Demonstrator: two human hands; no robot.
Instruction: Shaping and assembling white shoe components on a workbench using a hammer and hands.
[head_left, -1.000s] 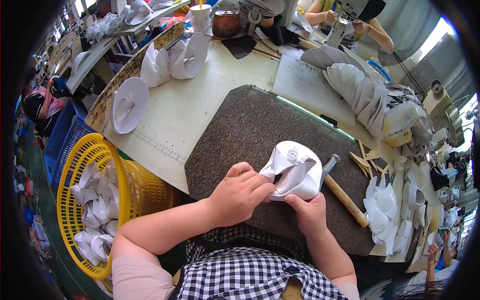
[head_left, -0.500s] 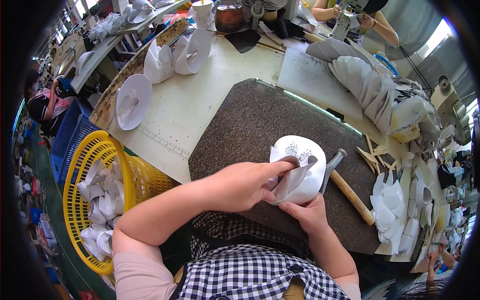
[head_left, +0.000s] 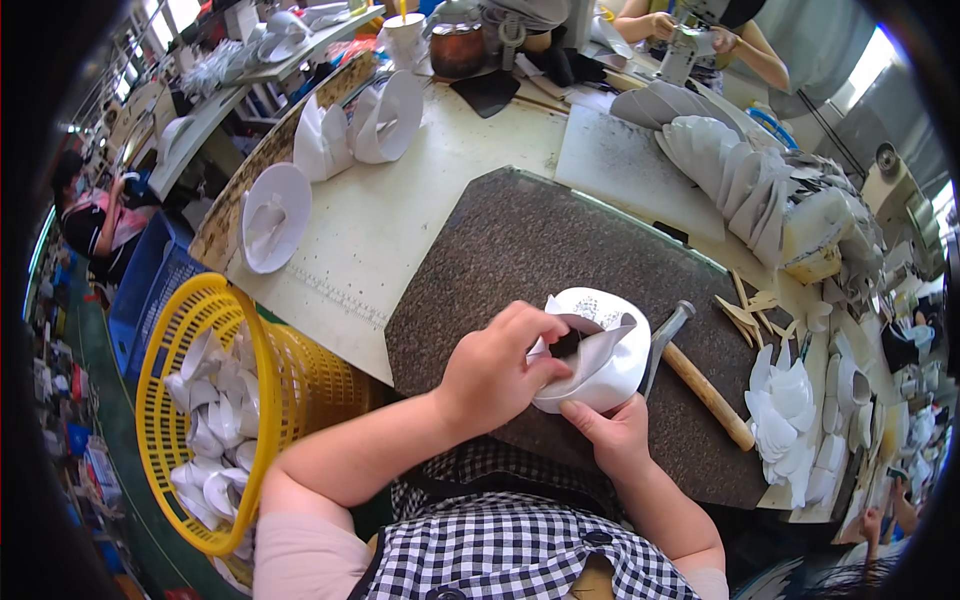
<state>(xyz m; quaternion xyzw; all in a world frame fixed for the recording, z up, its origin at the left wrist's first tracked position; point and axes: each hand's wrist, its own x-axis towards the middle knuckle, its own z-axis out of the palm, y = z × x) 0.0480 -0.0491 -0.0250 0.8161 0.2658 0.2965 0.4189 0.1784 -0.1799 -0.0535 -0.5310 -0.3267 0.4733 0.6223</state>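
A white shoe upper (head_left: 622, 364) with a glittery grey pattern on its front is held above the dark work slab. My right hand (head_left: 616, 432) grips its near edge, thumb on the outside and the other fingers hidden beneath. My left hand (head_left: 500, 362) is at the upper's left side, fingers curled over the edge of its opening; the fingertips are partly hidden. A hammer with a wooden handle (head_left: 708, 396) and metal head lies on the slab, just right of the upper.
The dark slab (head_left: 470, 270) rests on a pale table (head_left: 400, 215). More white uppers (head_left: 275, 218) stand at the far left. A yellow basket (head_left: 262, 400) full of white pieces is left of me. Stacked pieces (head_left: 735, 175) and wooden slivers (head_left: 738, 318) lie right. Other people work beyond.
My left hand has drawn back a little from inside the upper's opening, its fingers now more curled. The upper sits slightly lower in view, still in my right hand.
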